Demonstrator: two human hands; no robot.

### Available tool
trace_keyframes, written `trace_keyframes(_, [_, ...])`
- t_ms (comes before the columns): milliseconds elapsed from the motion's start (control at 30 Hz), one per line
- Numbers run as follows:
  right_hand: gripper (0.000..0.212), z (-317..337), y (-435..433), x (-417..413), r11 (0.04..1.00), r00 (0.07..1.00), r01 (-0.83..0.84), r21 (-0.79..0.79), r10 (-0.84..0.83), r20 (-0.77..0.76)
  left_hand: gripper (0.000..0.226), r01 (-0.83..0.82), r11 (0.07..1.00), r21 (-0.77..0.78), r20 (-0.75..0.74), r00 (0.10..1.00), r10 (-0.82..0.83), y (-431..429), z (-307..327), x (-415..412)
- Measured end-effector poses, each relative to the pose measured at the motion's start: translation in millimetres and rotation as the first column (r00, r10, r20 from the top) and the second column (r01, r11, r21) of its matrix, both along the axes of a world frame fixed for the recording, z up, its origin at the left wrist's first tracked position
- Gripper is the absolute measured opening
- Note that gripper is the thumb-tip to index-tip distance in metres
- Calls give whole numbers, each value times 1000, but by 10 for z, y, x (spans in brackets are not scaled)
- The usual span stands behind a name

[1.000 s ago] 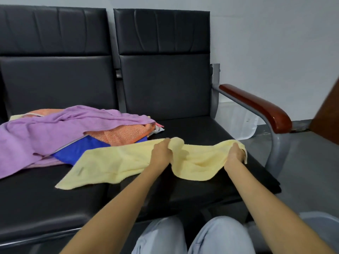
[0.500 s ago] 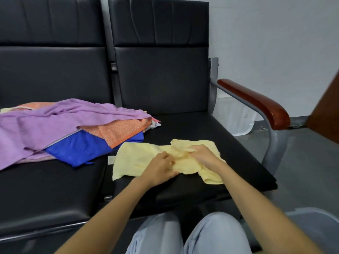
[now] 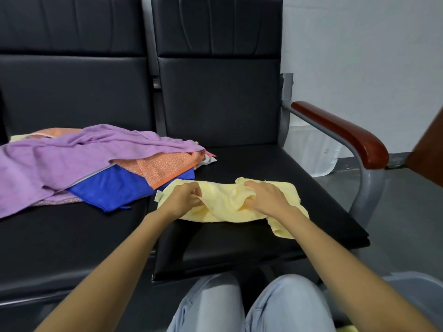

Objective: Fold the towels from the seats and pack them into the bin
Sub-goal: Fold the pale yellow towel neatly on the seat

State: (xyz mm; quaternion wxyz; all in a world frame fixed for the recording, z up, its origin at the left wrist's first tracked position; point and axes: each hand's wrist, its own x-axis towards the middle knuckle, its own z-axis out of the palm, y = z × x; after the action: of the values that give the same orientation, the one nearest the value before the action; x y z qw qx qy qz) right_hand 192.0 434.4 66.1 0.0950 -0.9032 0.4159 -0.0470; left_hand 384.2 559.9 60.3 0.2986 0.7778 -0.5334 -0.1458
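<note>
A pale yellow towel [image 3: 220, 200] lies doubled over and rumpled on the right black seat [image 3: 263, 238]. My left hand [image 3: 183, 198] pinches a fold near the towel's left end, fingers curled into the cloth. My right hand [image 3: 266, 196] grips a bunched ridge near its middle, and a loose corner hangs past my right wrist. A pile of towels rests on the left seat: a purple one [image 3: 72, 154] on top, an orange one [image 3: 163, 167] and a blue one [image 3: 112, 188] beneath. The grey bin's [image 3: 414, 291] rim shows at the bottom right.
A wooden armrest [image 3: 342, 133] on a grey metal frame bounds the right seat. A dark brown panel [image 3: 429, 149] stands at the far right. My knees in light jeans [image 3: 239, 305] are below the seat's front edge. Grey floor lies to the right.
The yellow towel went from stretched long across both seats to doubled over on the right seat. My hands came together at the middle, then spread slightly apart along the folded cloth.
</note>
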Motion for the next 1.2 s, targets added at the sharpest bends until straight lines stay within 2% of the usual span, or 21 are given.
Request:
trace_keyframes(67, [39,14,64,77,980,986,-154,-129,144,-83,13,36,997,-68,-29,999,-38,3,35,-69])
trace_keyframes(133, [26,-16,106,138,960,970,-238,-151,227,-85,8,42,988,-148,-3,999,-43,-10,52,-121])
trace_keyframes(200, [24,-35,134,187,990,978,-139,-34,143,152,10,51,979,-199,-21,998,-56,-8,66,-166])
trace_keyframes(267, [37,-22,138,214,991,899,-24,133,-37,437,11,47,970,-238,-82,994,-69,-3,81,-213])
trace_keyframes(300, [38,1,143,221,985,846,-15,170,-78,527,10,41,966,-255,-109,992,-71,-3,89,-238])
trace_keyframes(433, [27,122,266,217,970,755,-146,193,-17,656,20,-16,952,-304,-172,984,-38,-57,105,-349])
trace_keyframes(500, [22,144,312,218,959,759,-211,191,37,650,34,-40,940,-340,-177,984,-21,-80,132,-415])
trace_keyframes(567, [23,160,330,209,953,802,-246,176,99,589,53,-19,935,-355,-157,987,-39,-105,146,-451])
trace_keyframes(600, [25,176,332,196,950,824,-257,179,119,555,55,-4,940,-340,-133,990,-44,-118,142,-452])
trace_keyframes(733, [32,206,331,148,940,877,-294,172,194,439,31,62,962,-267,99,994,-36,-139,103,-425])
trace_keyframes(833, [29,158,312,168,966,917,-225,123,168,363,18,120,949,-292,240,970,-49,-128,92,-421])
trace_keyframes(967, [13,168,275,133,985,889,-148,83,96,448,13,200,894,-401,361,932,-47,-129,165,-415])
trace_keyframes(1100, [17,232,290,104,976,846,-211,57,153,510,14,247,899,-362,204,962,-182,-184,257,-429])
trace_keyframes(1200, [20,248,297,95,976,772,-201,86,104,627,19,154,926,-346,43,988,-148,-217,272,-448])
